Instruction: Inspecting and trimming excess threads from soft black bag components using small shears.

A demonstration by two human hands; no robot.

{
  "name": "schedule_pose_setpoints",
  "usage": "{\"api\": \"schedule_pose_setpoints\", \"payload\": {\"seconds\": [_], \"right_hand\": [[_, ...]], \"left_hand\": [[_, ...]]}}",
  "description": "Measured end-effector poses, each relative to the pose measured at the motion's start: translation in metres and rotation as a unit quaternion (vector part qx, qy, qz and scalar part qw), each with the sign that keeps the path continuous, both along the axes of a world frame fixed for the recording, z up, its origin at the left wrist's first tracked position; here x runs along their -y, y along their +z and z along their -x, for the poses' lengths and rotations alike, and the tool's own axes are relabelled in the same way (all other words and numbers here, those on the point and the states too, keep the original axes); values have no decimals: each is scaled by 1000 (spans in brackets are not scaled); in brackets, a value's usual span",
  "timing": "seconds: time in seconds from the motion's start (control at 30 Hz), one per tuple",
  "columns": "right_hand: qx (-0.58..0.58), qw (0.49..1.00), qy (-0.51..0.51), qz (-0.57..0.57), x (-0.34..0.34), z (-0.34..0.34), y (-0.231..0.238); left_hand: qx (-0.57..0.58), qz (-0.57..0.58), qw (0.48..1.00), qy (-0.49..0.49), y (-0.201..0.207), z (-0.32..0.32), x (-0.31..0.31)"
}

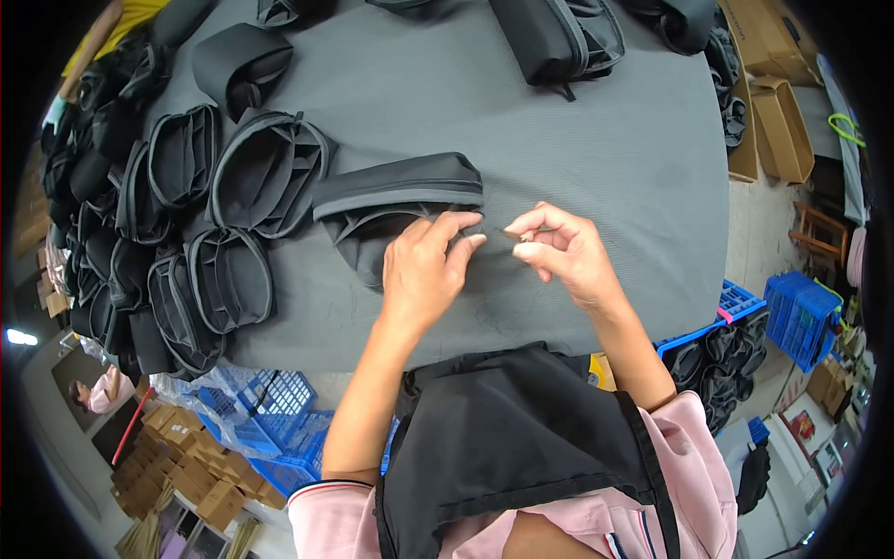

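A black zippered pouch (400,182) lies on the grey table in front of me, its mouth gaping toward me. My left hand (419,265) is at the pouch's right end, with bent fingers over its edge and the thumb and forefinger close about the corner. Just to the right, apart from the pouch, my right hand (568,250) is closed in a pinch. A tiny, dark bit shows between its thumb and forefinger, too small to name.
More black pouches (270,177) crowd the table's left side, and others (559,42) lie along its far edge. Blue crates (801,317) stand beyond the right edge. Cardboard boxes (782,130) are at the far right. Another person's arm (88,47) shows at the far left.
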State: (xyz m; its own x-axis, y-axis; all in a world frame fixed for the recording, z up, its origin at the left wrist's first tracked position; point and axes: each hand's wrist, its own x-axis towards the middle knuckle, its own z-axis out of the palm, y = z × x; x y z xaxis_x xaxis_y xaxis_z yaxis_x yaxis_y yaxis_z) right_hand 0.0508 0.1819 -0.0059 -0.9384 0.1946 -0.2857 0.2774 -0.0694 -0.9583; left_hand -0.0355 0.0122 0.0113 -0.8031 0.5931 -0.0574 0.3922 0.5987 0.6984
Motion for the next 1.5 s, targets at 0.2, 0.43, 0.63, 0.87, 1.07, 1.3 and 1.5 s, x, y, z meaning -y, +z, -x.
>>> {"api": "schedule_pose_setpoints", "payload": {"seconds": [0.2,0.43,0.63,0.87,1.07,1.3,1.5], "right_hand": [[84,990,-102,43,11,-3,-9],[-105,968,-14,-227,26,-13,-2],[-117,940,0,-321,31,-8,-11],[-100,988,-75,-96,29,-3,1],[-100,993,-18,-62,45,31,-34],[-194,971,19,-140,57,28,-37],[-221,951,59,-209,55,46,-5]], "left_hand": [[91,9,995,-39,2,29,-14],[131,46,990,-38,9,33,-19],[154,43,986,-41,6,39,-19],[259,-15,964,-62,18,38,-7],[-54,-67,995,52,-17,-41,11],[-156,-41,977,137,-48,-39,30],[-180,-80,969,149,17,-26,40]]}}
